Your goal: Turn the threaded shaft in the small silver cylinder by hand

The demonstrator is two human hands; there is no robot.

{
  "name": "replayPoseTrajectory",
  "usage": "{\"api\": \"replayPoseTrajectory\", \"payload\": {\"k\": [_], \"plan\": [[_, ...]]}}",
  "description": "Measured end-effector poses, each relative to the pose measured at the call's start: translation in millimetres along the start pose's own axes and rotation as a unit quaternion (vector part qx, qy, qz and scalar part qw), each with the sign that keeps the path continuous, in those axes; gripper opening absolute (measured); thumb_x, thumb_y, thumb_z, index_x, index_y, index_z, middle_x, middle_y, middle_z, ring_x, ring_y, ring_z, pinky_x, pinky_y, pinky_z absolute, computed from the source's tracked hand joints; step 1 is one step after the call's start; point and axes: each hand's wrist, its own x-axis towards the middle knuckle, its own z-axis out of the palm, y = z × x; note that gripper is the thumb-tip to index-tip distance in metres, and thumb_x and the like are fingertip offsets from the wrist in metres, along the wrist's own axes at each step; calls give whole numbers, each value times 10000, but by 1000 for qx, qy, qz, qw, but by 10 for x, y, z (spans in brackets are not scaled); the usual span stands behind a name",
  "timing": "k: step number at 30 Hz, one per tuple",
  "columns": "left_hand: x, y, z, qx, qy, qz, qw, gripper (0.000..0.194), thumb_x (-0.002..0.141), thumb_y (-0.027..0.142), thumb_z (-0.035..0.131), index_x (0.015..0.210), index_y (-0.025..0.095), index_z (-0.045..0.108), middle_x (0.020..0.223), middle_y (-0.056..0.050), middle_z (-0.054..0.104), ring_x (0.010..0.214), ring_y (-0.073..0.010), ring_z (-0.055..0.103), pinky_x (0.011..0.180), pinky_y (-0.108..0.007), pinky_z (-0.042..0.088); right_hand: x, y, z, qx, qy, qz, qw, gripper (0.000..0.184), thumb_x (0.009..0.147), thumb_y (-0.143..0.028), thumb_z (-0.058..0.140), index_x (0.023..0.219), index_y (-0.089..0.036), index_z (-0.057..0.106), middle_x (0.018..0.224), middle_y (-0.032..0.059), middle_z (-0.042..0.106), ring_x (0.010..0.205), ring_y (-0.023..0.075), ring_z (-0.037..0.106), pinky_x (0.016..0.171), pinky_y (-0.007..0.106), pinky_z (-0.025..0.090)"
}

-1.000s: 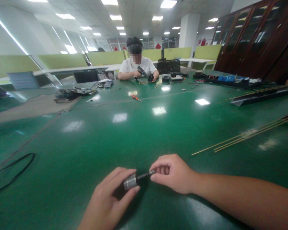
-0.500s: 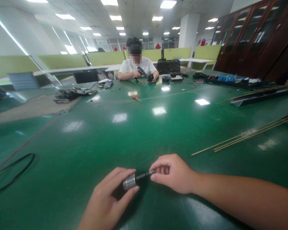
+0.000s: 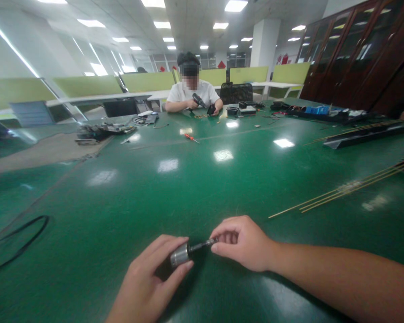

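My left hand (image 3: pixel 151 273) is closed around the sides of a short silver metal cylinder (image 3: pixel 180 255) that looks like a small motor, thumb below and fingers above. From its right end a thin dark shaft (image 3: pixel 198 246) points toward my right hand (image 3: pixel 240 244). There the thumb and index finger pinch a small metal piece (image 3: pixel 211 241) at the shaft's tip. Whether that piece is separate from the shaft I cannot tell. Both hands are low over the green tabletop (image 3: pixel 148 202), and the cylinder's left end is partly covered by my left fingers.
Thin brass-coloured rods (image 3: pixel 340 193) lie at the right, near a black channel (image 3: pixel 366 134). A black cable loop (image 3: pixel 23 251) rests at the left. Farther off are a red screwdriver (image 3: pixel 190 137), electronic parts (image 3: pixel 104 130) and a seated person (image 3: pixel 193 92) holding a power drill (image 3: pixel 199 100).
My left hand has shifted slightly left with the cylinder, and a little more shaft shows between the hands. My right hand stays almost where it was.
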Motion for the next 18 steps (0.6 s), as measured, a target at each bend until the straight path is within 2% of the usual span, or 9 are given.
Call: {"api": "replayPoseTrajectory", "payload": {"k": [10, 18], "plan": [[-25, -32, -7, 10, 1, -3, 1000, 284, 938, 388, 694, 1200, 281, 677, 1060, -27, 718, 926, -178, 710, 800, -218, 573, 3, 1, -3, 4, 4, 4, 1000, 146, 751, -248, 790, 861, -151, 792, 673, -2, 648, 549, 96, 501, 518, 221, 391], [-19, -13, -33, 16, 3, -3, 1000, 270, 939, 390, 693, 1192, 299, 676, 1048, -6, 712, 915, -156, 706, 799, -196, 561, 4, -13, -8, 8, 7, -3, 1000, 138, 750, -238, 788, 852, -145, 790, 667, -3, 642, 550, 97, 506, 521, 221, 393]]}}
